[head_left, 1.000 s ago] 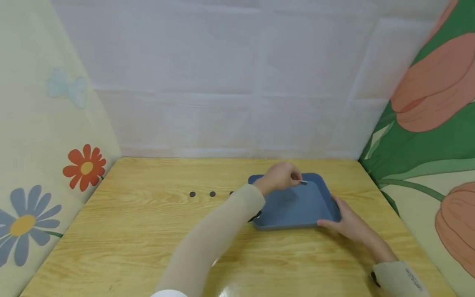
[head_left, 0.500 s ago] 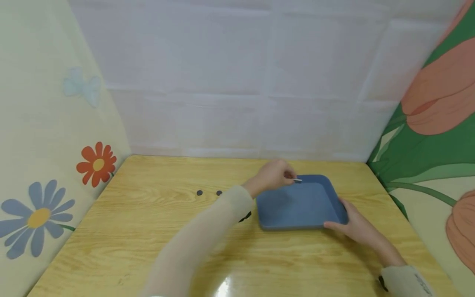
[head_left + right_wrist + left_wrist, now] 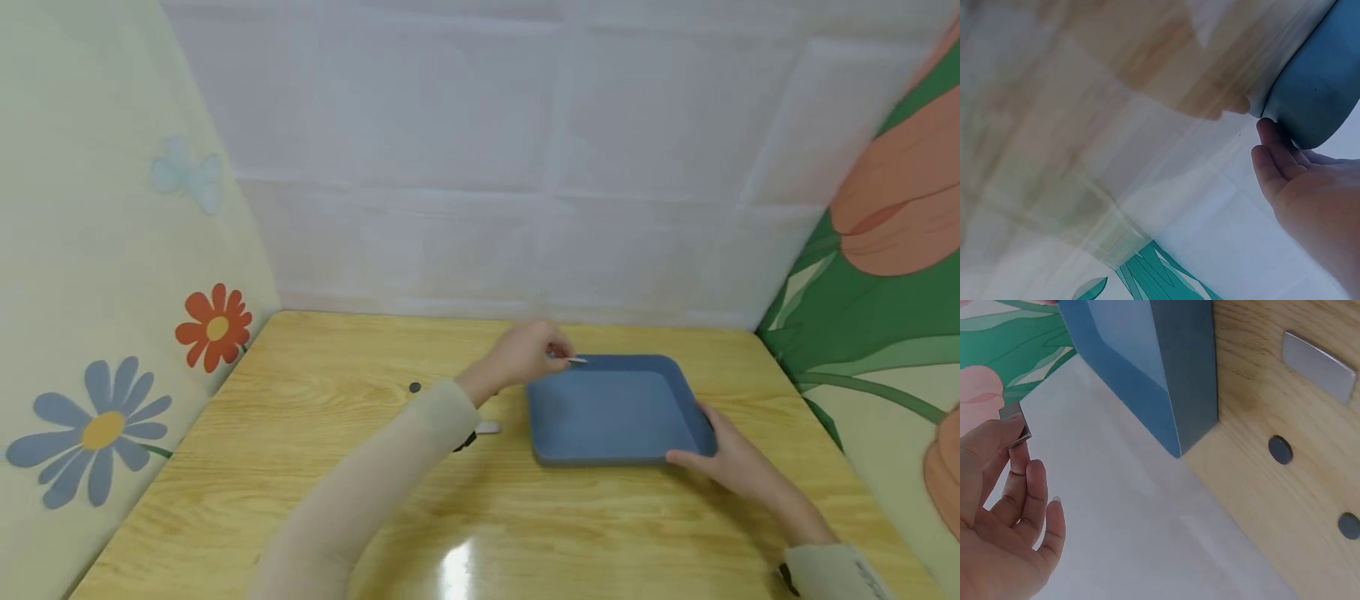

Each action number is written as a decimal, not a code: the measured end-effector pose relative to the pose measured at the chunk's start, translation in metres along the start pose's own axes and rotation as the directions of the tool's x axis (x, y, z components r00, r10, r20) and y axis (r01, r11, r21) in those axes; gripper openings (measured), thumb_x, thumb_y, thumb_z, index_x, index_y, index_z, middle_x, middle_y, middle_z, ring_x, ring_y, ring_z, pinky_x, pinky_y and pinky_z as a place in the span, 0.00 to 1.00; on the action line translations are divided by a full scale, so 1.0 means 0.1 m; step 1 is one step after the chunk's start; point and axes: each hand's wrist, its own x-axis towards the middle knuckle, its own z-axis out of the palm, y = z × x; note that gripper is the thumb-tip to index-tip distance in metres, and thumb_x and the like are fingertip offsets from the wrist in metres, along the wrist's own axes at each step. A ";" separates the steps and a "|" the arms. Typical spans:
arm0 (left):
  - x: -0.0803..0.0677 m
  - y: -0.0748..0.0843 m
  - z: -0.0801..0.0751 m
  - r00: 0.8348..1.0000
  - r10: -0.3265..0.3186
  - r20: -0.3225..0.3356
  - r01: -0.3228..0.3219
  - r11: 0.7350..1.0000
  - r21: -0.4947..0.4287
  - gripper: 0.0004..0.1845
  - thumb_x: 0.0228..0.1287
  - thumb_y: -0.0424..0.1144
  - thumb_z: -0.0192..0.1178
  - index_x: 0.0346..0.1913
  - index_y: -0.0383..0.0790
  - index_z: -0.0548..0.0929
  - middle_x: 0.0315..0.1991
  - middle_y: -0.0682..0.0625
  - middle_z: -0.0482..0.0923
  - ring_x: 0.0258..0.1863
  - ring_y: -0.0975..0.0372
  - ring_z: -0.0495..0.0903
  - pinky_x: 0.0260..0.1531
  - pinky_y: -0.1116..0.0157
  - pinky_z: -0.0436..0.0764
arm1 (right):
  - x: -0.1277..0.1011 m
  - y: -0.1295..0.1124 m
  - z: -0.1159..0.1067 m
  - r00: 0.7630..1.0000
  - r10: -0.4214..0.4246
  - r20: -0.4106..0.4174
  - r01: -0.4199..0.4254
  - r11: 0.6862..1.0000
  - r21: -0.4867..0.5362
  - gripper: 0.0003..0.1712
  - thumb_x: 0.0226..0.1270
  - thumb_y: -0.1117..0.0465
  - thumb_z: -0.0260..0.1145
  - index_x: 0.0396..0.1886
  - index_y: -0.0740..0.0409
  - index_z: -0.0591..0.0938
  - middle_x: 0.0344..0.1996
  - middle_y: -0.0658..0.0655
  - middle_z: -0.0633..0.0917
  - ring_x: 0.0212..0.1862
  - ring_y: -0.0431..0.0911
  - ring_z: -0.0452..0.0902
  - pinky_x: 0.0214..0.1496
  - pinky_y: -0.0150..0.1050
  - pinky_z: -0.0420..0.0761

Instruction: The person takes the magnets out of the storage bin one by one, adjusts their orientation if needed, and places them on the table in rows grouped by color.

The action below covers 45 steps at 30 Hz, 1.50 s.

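My left hand (image 3: pixel 525 354) is over the back left corner of a blue rectangular tray (image 3: pixel 615 412). Thumb and forefinger pinch a small flat metallic piece (image 3: pixel 1015 424); the other fingers curl loosely. At the tray's front right corner, my right hand (image 3: pixel 723 454) grips the wall, thumb along the front and fingers along the right side. A flat silver rectangular piece (image 3: pixel 1319 366) lies on the table left of the tray, partly behind the left wrist in the head view. Close to it are two dark round discs, one nearer (image 3: pixel 1280 450) and one farther (image 3: pixel 1349 525) from the tray.
The wood-grain table (image 3: pixel 420 517) meets a white cloth backdrop (image 3: pixel 420 167) at its far edge. Flower-printed panels stand at the left (image 3: pixel 97 275) and right (image 3: pixel 892 200) sides. The inside of the tray shows a bare blue floor.
My left hand has moved left across the tray to its back left corner, still pinching the metallic piece. The silver piece now shows beside the wrist. The head view has turned slightly left.
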 end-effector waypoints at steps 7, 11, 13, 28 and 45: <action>-0.17 -0.12 -0.10 0.999 -0.018 -0.043 0.018 1.000 -0.001 0.10 0.70 0.41 0.67 0.49 0.44 0.91 0.47 0.51 0.89 0.49 0.56 0.87 0.51 0.59 0.85 | -0.01 0.02 -0.05 1.000 -0.002 0.003 0.002 1.000 -0.004 0.71 0.65 0.35 0.71 0.82 0.72 0.38 0.77 0.84 0.47 0.75 0.81 0.47 0.69 0.78 0.60; -0.32 -0.23 -0.14 0.997 -0.019 -0.079 0.021 1.000 0.015 0.07 0.68 0.41 0.69 0.45 0.46 0.91 0.43 0.53 0.89 0.45 0.59 0.85 0.48 0.61 0.84 | 0.00 0.01 -0.05 1.000 -0.016 -0.002 0.016 1.000 -0.003 0.70 0.65 0.36 0.71 0.82 0.73 0.39 0.77 0.84 0.48 0.75 0.81 0.47 0.69 0.78 0.60; -0.43 -0.30 -0.16 0.995 -0.036 -0.093 0.037 0.999 0.015 0.06 0.68 0.40 0.69 0.45 0.46 0.92 0.42 0.53 0.88 0.43 0.60 0.85 0.47 0.62 0.84 | -0.01 0.00 -0.05 1.000 -0.021 0.002 0.021 1.000 -0.004 0.70 0.65 0.36 0.71 0.81 0.73 0.39 0.77 0.84 0.48 0.75 0.81 0.48 0.69 0.77 0.60; -1.20 -0.85 -0.26 0.977 -0.133 -0.169 0.136 0.991 0.010 0.02 0.66 0.40 0.71 0.39 0.48 0.92 0.36 0.55 0.86 0.39 0.61 0.83 0.44 0.59 0.83 | 0.00 -0.01 -0.03 1.000 -0.001 0.023 0.001 1.000 -0.010 0.71 0.65 0.35 0.71 0.82 0.73 0.38 0.77 0.85 0.47 0.74 0.82 0.47 0.68 0.78 0.59; -1.69 -1.20 -0.24 0.969 -0.223 -0.107 0.224 0.975 -0.002 0.02 0.62 0.37 0.73 0.37 0.46 0.92 0.35 0.55 0.87 0.35 0.65 0.81 0.39 0.63 0.82 | 0.00 0.00 -0.05 1.000 -0.016 0.020 0.016 1.000 -0.019 0.70 0.66 0.36 0.70 0.81 0.74 0.38 0.77 0.85 0.48 0.74 0.82 0.48 0.68 0.78 0.61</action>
